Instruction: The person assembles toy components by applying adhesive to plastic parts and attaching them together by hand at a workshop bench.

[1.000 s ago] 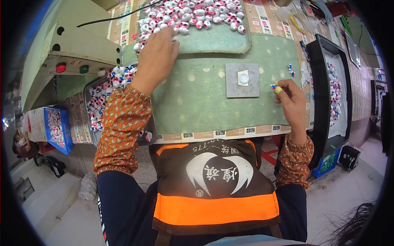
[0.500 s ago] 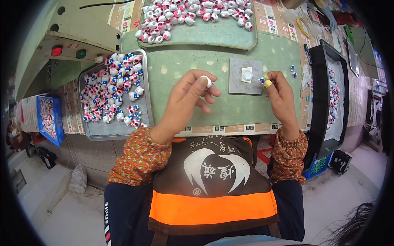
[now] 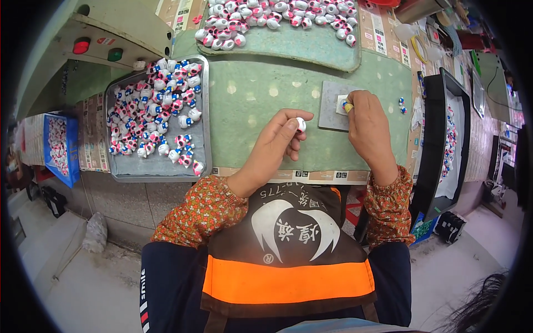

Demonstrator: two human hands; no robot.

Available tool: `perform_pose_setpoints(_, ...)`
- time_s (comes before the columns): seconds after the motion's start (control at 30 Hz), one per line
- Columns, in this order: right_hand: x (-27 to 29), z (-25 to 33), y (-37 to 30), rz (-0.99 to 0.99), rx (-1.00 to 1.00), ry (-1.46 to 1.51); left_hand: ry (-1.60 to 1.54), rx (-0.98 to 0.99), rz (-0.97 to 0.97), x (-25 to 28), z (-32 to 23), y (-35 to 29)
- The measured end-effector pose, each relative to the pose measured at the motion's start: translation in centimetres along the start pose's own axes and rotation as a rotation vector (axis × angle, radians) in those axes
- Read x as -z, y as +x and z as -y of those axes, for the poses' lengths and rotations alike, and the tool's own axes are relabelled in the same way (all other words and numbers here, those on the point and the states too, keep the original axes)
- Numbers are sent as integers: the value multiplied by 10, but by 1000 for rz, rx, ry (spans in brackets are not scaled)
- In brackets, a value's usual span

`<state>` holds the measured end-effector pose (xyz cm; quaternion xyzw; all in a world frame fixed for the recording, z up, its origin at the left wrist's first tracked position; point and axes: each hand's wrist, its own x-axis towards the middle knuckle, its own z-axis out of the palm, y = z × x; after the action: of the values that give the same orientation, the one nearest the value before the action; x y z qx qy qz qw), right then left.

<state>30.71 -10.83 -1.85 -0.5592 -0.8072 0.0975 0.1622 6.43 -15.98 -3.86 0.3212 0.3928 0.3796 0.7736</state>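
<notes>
My left hand (image 3: 269,145) is closed, pinching a small white toy head (image 3: 301,124) between thumb and forefinger over the green table cover. Over a grey square block (image 3: 330,115), the fingers of my right hand (image 3: 371,130) are closed on a tiny blue-and-white toy body, now almost wholly covered by them. Yellow wrapping (image 3: 347,106) shows on a fingertip of that hand. Beneath those fingertips is a white pad (image 3: 340,104) on the block, partly hidden. A loose blue-and-white toy body (image 3: 402,105) lies to the right of the block.
A metal tray (image 3: 206,125) of joined figurines stands at left; a green tray (image 3: 283,47) of white and pink heads is at the far side. On the right is a black bin (image 3: 432,141) with small blue-and-white pieces. A machine housing (image 3: 119,33) overhangs the far left.
My right hand has moved left and turned down, bringing the toy body to the pad on the block. My left hand, still pinching the head, has shifted right and slightly nearer.
</notes>
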Motion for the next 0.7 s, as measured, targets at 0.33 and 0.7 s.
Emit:
perform_pose_setpoints(0.33, 17, 9, -4, -40, -198, 283, -261, 21, 10, -8, 15, 9)
perform_pose_setpoints(0.7, -5, 69, -37, -21, -258, 779, -321, -44, 14, -13, 32, 12)
